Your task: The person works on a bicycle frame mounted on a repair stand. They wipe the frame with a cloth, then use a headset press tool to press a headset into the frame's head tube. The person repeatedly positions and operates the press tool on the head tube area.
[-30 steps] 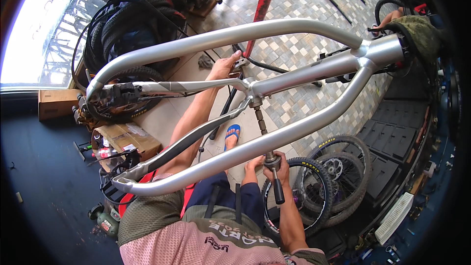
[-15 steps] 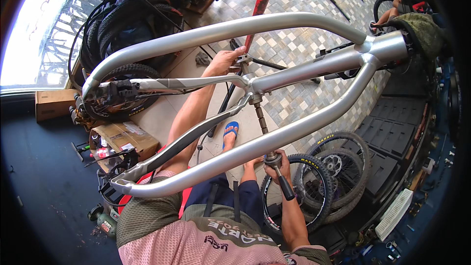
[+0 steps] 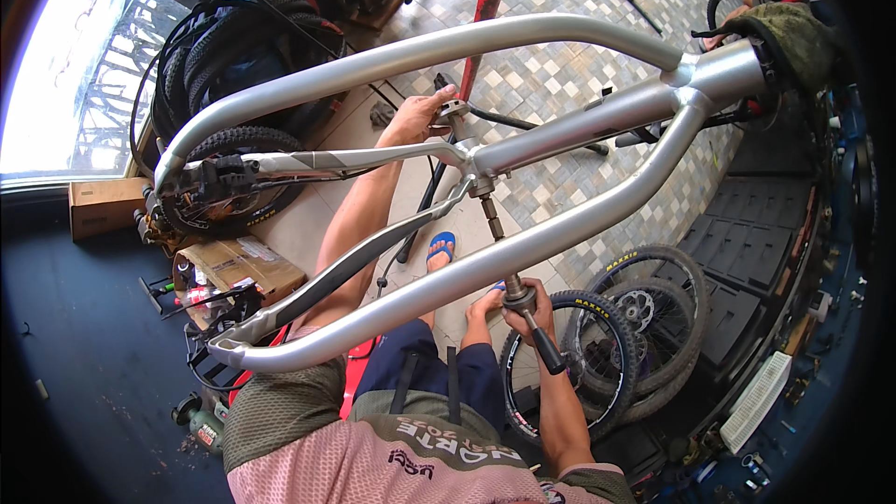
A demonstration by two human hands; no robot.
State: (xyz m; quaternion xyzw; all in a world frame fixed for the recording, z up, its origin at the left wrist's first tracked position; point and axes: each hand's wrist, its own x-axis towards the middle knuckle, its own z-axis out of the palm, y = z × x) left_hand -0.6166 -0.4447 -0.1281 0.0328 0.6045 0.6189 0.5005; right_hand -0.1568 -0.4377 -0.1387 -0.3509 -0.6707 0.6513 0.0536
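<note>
A silver bicycle frame (image 3: 597, 123) hangs across the view in front of me. A steel bottom bracket tool (image 3: 492, 217) with a banded shaft passes into the frame's bottom bracket shell (image 3: 480, 168). On the near side, below the lower silver tube, my right hand (image 3: 534, 310) is closed round the tool's metal head, beside its black handle grip (image 3: 549, 353). My left hand (image 3: 420, 119) reaches between the tubes to the shell's far side. Its fingers close on a metal end piece (image 3: 452, 110) there, partly hidden by the hand.
A red stand post (image 3: 488, 9) rises behind the frame. Wheels with tyres (image 3: 611, 355) lean at my right, by black cases (image 3: 747, 233). Tyres hang in a bundle (image 3: 233, 56) at left, above cardboard boxes (image 3: 238, 266). Another person's hand (image 3: 742, 14) shows at far right.
The view has shifted slightly, with the frame a little higher and farther left in it. Both hands keep their places on the tool; its handle has barely moved.
</note>
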